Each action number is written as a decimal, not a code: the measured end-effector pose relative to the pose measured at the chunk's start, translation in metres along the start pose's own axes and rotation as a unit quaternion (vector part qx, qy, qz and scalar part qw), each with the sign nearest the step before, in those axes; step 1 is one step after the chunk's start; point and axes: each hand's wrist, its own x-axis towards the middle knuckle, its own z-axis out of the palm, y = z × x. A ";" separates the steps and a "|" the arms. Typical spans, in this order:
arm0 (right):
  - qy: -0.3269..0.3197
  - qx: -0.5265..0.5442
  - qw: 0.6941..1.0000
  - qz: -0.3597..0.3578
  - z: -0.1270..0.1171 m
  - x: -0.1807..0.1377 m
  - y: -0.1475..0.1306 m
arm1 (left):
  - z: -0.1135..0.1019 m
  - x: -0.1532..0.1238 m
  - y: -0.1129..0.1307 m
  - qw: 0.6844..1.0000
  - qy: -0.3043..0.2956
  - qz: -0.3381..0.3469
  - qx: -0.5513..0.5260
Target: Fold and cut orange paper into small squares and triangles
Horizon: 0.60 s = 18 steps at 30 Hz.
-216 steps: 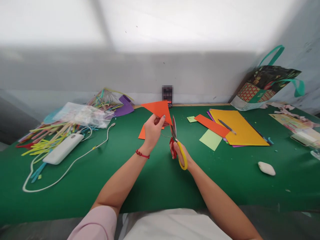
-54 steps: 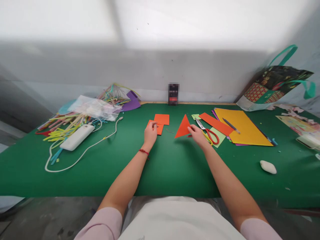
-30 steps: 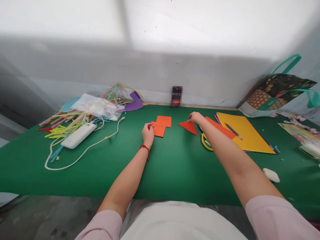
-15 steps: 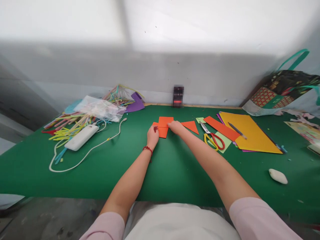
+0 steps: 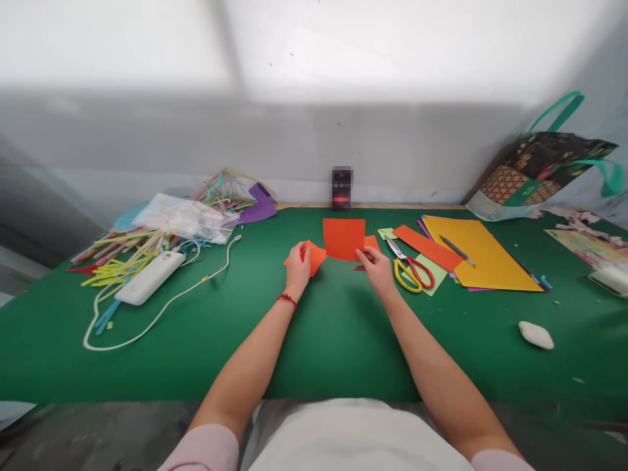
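Observation:
My right hand (image 5: 375, 267) pinches the lower right corner of an orange square of paper (image 5: 344, 238), which is lifted and faces me. In my left hand (image 5: 298, 267) is a second piece of orange paper (image 5: 317, 258), tilted and partly hidden by the fingers. The two pieces meet or overlap near the left edge of the square; I cannot tell if they touch. Behind the right hand another orange paper piece (image 5: 372, 243) lies on the table, mostly covered. Right of that hand are scissors (image 5: 413, 273) with red and yellow handles.
An orange strip (image 5: 426, 247) and a pen (image 5: 456, 250) lie by yellow sheets (image 5: 495, 261) on the green table (image 5: 324, 353). Paper strips (image 5: 122, 258), a white power bank (image 5: 151, 277) and its cable are at left. A phone-like device (image 5: 342, 188) leans on the wall.
Both orange pieces were flat on the table with my hands close together. Now they are raised, and my right hand has moved right and turned, holding the square by its corner.

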 end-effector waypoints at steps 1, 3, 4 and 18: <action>0.031 0.038 0.998 0.027 -0.007 -0.005 0.002 | 0.000 -0.002 0.002 1.000 -0.007 0.009 -0.001; 0.089 0.082 0.990 0.072 -0.020 -0.011 0.005 | 0.000 -0.004 0.005 0.998 -0.048 0.026 0.008; 0.102 0.095 0.987 0.079 -0.026 -0.011 0.005 | 0.001 -0.005 0.005 0.997 -0.077 0.029 0.010; 0.059 0.085 0.986 0.132 -0.016 0.003 0.025 | -0.030 -0.002 0.002 0.950 -0.174 0.049 0.255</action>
